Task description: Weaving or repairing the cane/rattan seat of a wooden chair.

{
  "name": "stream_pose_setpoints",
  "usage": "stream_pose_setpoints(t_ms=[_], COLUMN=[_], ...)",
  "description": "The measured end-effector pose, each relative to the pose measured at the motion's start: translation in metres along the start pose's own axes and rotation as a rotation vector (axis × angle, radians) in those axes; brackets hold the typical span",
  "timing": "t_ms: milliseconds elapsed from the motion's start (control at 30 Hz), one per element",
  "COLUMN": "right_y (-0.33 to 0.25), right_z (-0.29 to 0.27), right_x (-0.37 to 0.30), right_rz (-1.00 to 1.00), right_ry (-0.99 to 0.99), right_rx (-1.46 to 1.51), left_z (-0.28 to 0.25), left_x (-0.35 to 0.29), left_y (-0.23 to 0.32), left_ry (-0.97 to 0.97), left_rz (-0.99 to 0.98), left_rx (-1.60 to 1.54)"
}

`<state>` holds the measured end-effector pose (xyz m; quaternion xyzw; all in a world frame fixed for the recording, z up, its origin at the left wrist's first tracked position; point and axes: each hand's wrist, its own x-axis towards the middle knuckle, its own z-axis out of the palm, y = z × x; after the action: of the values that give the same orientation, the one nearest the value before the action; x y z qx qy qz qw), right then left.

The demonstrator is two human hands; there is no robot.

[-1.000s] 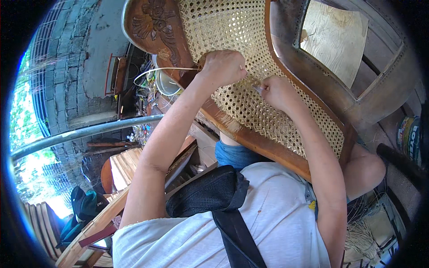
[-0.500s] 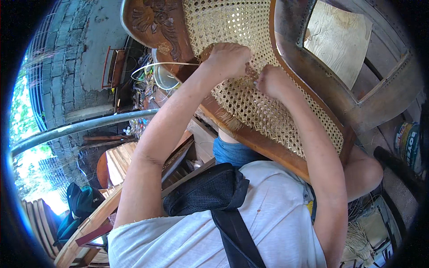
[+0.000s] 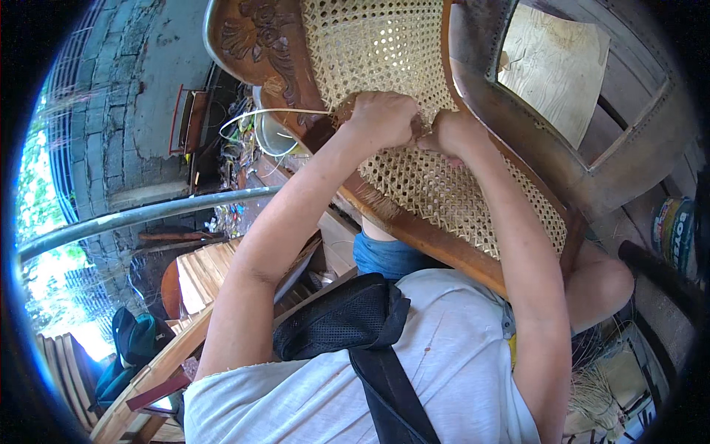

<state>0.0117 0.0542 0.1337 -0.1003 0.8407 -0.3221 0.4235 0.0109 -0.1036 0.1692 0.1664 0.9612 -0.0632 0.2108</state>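
A carved brown wooden chair frame (image 3: 277,92) with woven cane mesh (image 3: 384,44) lies tilted across my lap. Over the middle of the mesh, my left hand (image 3: 383,118) is closed, its knuckles upward. Close beside it on the right, my right hand (image 3: 452,135) is also closed, with its fingers curled at the weave. The fingertips of both hands nearly meet; whatever they pinch is hidden. A pale cane strand (image 3: 274,111) loops out over the left edge of the frame and runs up to my left hand. Loose, frayed cane ends (image 3: 381,200) show along the lower wooden rail.
A dark wooden frame (image 3: 532,111) stands beyond the chair at right. At left are a whitish bucket (image 3: 274,137), a curved metal pipe (image 3: 148,218) and stacked wooden pieces (image 3: 207,274). A can (image 3: 671,229) and a bundle of strands (image 3: 592,399) sit at right.
My hands have come closer together and slightly nearer to me. My right hand has turned so that its back shows more. The strand's loop has shifted slightly.
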Motion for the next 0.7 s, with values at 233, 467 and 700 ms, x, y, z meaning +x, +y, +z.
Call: stream_pose_setpoints(t_ms=[233,467,700], right_y=[0.042,0.048,0.028], right_z=[-0.037,-0.016,0.008], right_x=[-0.044,-0.024,-0.007], right_rz=[0.056,0.040,-0.052], right_ry=[0.261,0.321,0.129], right_rx=[-0.240,0.001,-0.102], left_z=[0.014,0.023,0.026], left_x=[0.012,0.019,0.006], left_y=[0.025,0.013,0.001], left_ry=[-0.197,-0.061,0.129], left_rz=[0.016,-0.126,-0.021], left_rx=[-0.226,-0.736,-0.396])
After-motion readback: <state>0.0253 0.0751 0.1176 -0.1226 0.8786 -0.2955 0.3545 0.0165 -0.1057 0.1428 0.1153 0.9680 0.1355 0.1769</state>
